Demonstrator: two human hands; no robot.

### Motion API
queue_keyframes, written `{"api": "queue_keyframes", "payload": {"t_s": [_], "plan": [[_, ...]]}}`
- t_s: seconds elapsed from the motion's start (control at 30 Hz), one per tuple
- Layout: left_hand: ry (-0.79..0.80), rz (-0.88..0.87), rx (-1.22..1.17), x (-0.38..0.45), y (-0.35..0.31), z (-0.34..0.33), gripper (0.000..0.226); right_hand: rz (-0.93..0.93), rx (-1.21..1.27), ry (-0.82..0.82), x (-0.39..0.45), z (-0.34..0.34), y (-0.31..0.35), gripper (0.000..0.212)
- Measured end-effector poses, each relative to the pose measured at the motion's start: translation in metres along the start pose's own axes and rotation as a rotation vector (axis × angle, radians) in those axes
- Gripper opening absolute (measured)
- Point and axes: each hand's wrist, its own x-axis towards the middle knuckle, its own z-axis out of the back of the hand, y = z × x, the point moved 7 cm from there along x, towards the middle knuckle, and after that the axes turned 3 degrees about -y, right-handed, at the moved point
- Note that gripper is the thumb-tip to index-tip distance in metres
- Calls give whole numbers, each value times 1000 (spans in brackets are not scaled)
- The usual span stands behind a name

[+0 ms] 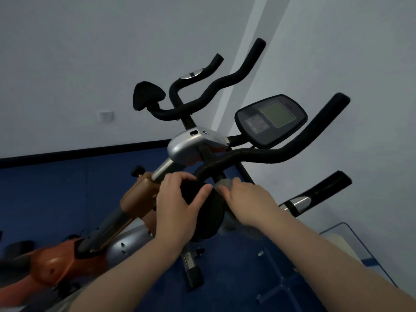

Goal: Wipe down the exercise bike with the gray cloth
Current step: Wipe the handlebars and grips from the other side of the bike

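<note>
Cloth (227, 183) shows as a gray bunch at the centre of the frame, pinched under the curled fingers of the right hand (247, 199) and pressed against the black bar (219, 176) just below the handlebar junction of the exercise bike (193, 147); more of it seems to hang blurred beneath that wrist. The left hand (177, 199) wraps a round black pad (202, 212) just beside it, thumb and fingers clamped over its upper edge, apparently bracing it. To wipe this spot well, it seems wise to keep that bracing grip firm, fold the cloth around the bar rather than dab one face, and draw it along the bar's length. The console (271, 120) in the upper right and the handlebars (292, 152) around it likely remain to be done.
</note>
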Motion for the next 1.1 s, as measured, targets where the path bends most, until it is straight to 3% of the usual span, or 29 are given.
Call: {"api": "queue_keyframes", "payload": {"t_s": [0.1,0.23,0.3,0.4,0.5,0.6,0.7,0.77,0.83,0.93,1.0,1.1], "plan": [[-3,-4,-23,-1,1,0,28,19,13,-16,10,1,11,47],[-2,-7,-31,-2,-1,1,27,10,47,-194,-17,0,9,43],[-1,-12,-27,-2,-3,2,27,31,34,-163,-14,1,7,44],[11,-23,-17,-2,-4,1,25,7,225,-78,5,3,7,43],[15,-29,-3,-2,-5,2,24,34,217,-153,0,2,7,44],[34,-45,52,-1,-8,1,22,165,-71,-246,-32,-1,4,52],[42,-93,96,-2,-17,3,22,464,-152,-202,-65,15,-15,58],[55,-183,75,-6,-31,3,30,578,-236,-314,-82,37,-52,49],[103,-299,70,-12,-50,-3,32,456,-197,-462,-89,48,-77,44],[232,-377,142,-22,-71,-22,24,247,-59,-668,-88,26,-53,32],[289,-421,197,-27,-79,-31,22,319,-100,-707,-89,12,-36,28],[339,-396,211,-27,-81,-33,24,472,-243,-747,-90,25,-61,26]]}}
